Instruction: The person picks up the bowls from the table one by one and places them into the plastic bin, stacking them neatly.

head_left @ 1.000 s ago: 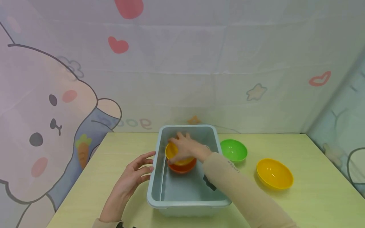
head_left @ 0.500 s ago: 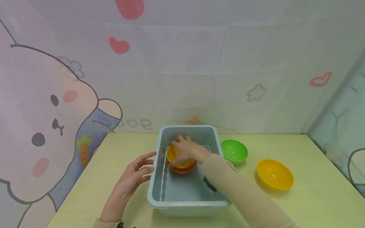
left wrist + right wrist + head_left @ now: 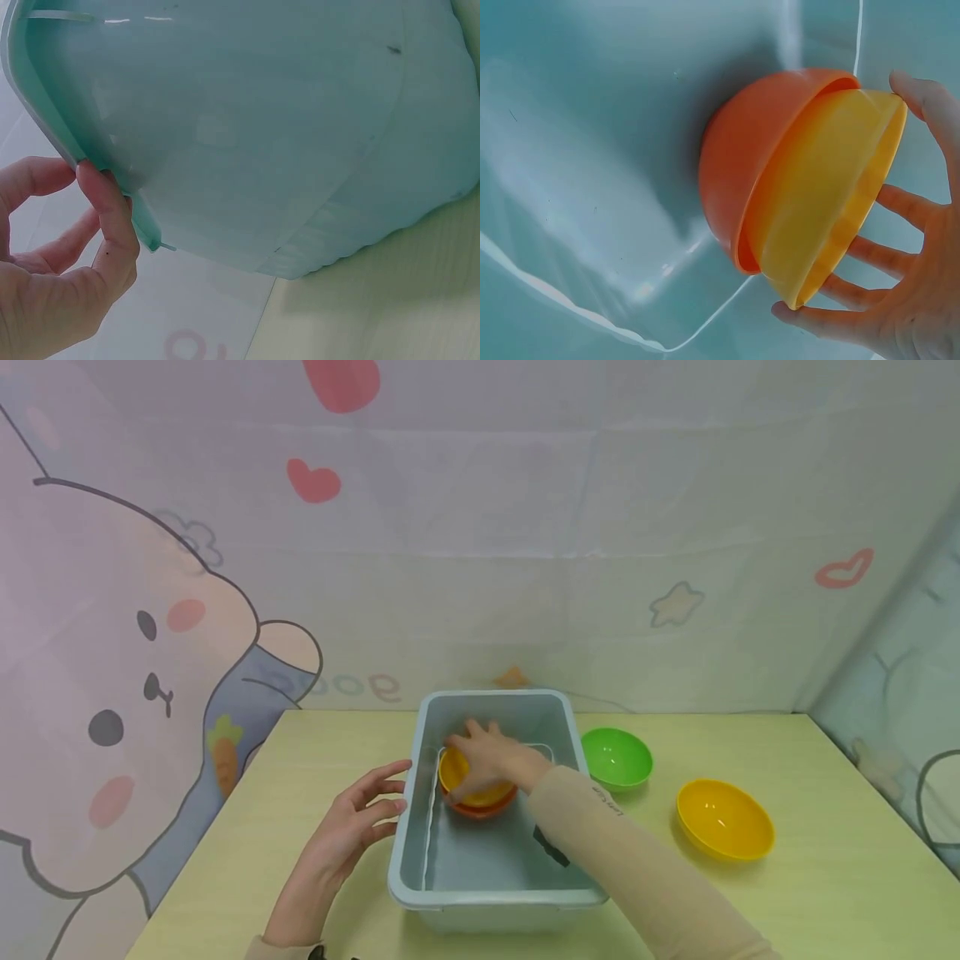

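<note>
Nearest, the left hand point(image 3: 347, 833) rests at the 9 o'clock side of the grey-blue tub point(image 3: 408, 827); its fingers are relaxed and slightly apart, with fingertips point(image 3: 94, 180) touching the tub's outer rim and gripping nothing; the tub's long axis runs from 6 to 12 o'clock on the pale yellow-green table point(image 3: 825, 893). Inside the tub, toward its 12 o'clock half, the right hand point(image 3: 491, 758) holds the yellow bowl point(image 3: 465, 781); thumb and spread fingers point(image 3: 896, 206) are set around its rim. The yellow bowl sits nested in the orange bowl point(image 3: 480, 808); in the right wrist view the two rims are not parallel, so the yellow bowl is tilted within the orange one; both openings face up in the head view. The tub floor toward 6 o'clock is bare; the right forearm crosses the tub's 4 o'clock wall. Outside, at 3 o'clock, a green bowl point(image 3: 617, 757) stands just beside the tub wall, opening up; a second yellow bowl point(image 3: 723, 819) stands near it, further toward 3 o'clock; open table lies on both sides; a cartoon-printed backdrop point(image 3: 150, 635) closes the 12 o'clock edge.
</note>
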`<move>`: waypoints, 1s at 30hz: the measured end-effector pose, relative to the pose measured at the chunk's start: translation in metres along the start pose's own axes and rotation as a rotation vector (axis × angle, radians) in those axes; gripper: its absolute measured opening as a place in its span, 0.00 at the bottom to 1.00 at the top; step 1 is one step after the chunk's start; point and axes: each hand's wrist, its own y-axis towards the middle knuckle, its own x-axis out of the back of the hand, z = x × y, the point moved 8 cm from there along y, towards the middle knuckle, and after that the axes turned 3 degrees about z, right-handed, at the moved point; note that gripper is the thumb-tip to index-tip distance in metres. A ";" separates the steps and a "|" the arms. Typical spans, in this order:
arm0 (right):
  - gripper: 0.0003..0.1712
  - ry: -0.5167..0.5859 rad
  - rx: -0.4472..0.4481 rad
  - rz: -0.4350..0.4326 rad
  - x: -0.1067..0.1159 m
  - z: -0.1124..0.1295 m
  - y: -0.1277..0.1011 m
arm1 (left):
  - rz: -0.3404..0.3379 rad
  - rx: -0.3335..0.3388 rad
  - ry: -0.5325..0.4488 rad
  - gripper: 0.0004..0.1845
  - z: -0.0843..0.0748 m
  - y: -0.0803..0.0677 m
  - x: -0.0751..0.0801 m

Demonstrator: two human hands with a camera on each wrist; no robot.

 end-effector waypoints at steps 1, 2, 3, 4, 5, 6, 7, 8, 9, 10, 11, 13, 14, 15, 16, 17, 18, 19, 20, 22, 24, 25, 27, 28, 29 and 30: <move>0.48 -0.003 0.003 0.001 0.000 0.000 0.000 | -0.001 -0.001 0.000 0.29 0.000 0.000 0.000; 0.48 -0.004 0.005 0.003 0.000 0.000 0.000 | -0.002 -0.002 -0.001 0.29 -0.001 0.000 0.000; 0.48 -0.007 0.008 0.003 0.000 0.001 0.000 | -0.003 -0.002 -0.001 0.29 -0.001 0.000 0.000; 0.48 -0.011 0.011 0.002 0.000 0.001 0.000 | -0.004 -0.003 -0.001 0.29 -0.001 0.000 0.000; 0.48 -0.012 0.013 0.001 0.000 0.001 0.000 | -0.005 -0.004 -0.001 0.29 -0.001 0.000 0.000; 0.48 -0.015 0.015 0.002 0.000 0.001 0.000 | -0.006 -0.003 -0.002 0.29 -0.001 0.000 0.000; 0.48 -0.014 0.016 0.003 -0.001 0.001 0.000 | -0.007 -0.002 -0.001 0.29 -0.001 0.000 0.000; 0.48 -0.014 0.016 0.004 -0.001 0.002 0.000 | -0.005 -0.001 -0.001 0.29 -0.001 0.000 0.000; 0.49 -0.015 0.016 0.004 -0.001 0.002 0.000 | -0.005 0.000 -0.002 0.29 -0.001 0.000 0.000; 0.49 -0.013 0.014 0.006 -0.002 0.002 0.000 | -0.005 0.001 -0.001 0.29 -0.001 0.000 0.000; 0.49 -0.011 0.012 0.007 -0.002 0.002 0.000 | -0.006 0.004 0.000 0.29 -0.001 0.000 0.000; 0.49 -0.012 0.006 0.011 -0.003 0.002 0.001 | -0.008 0.007 0.001 0.29 -0.001 -0.001 0.000; 0.49 -0.012 0.005 0.012 -0.003 0.002 0.001 | -0.010 0.009 0.001 0.29 0.000 -0.001 0.000; 0.49 -0.016 0.003 0.012 -0.003 0.002 0.001 | -0.013 0.011 0.001 0.29 0.000 -0.001 0.000; 0.49 -0.017 0.001 0.012 -0.003 0.002 0.001 | -0.015 0.012 0.002 0.29 -0.001 -0.001 0.000; 0.49 -0.019 0.001 0.012 -0.004 0.002 0.001 | -0.017 0.014 0.003 0.29 -0.001 -0.001 0.000; 0.49 -0.022 0.000 0.013 -0.004 0.002 0.001 | -0.018 0.015 0.003 0.29 -0.001 -0.001 0.000; 0.48 -0.024 0.000 0.012 -0.004 0.002 0.001 | -0.018 0.015 0.004 0.29 -0.001 -0.001 0.000; 0.48 -0.025 0.000 0.011 -0.004 0.002 0.001 | -0.018 0.016 0.005 0.29 -0.001 -0.001 0.000; 0.48 -0.026 -0.003 0.011 -0.005 0.002 0.002 | -0.019 0.017 0.005 0.29 0.000 -0.001 0.000; 0.48 -0.028 -0.008 0.018 -0.006 0.002 0.001 | -0.020 0.016 0.005 0.29 -0.001 -0.001 0.000; 0.48 -0.027 -0.011 0.020 -0.006 0.002 0.001 | -0.021 0.017 0.005 0.29 -0.001 -0.001 0.000; 0.48 -0.028 -0.017 0.026 -0.007 0.002 0.001 | -0.024 0.017 0.004 0.29 -0.001 -0.002 0.000; 0.48 -0.030 -0.019 0.030 -0.007 0.002 0.001 | -0.024 0.018 0.004 0.29 -0.001 -0.002 0.000; 0.48 -0.033 -0.020 0.031 -0.007 0.002 0.001 | -0.025 0.019 0.005 0.29 -0.001 -0.002 0.000; 0.47 -0.033 -0.021 0.032 -0.007 0.002 0.000 | -0.025 0.019 0.005 0.29 -0.001 -0.002 -0.001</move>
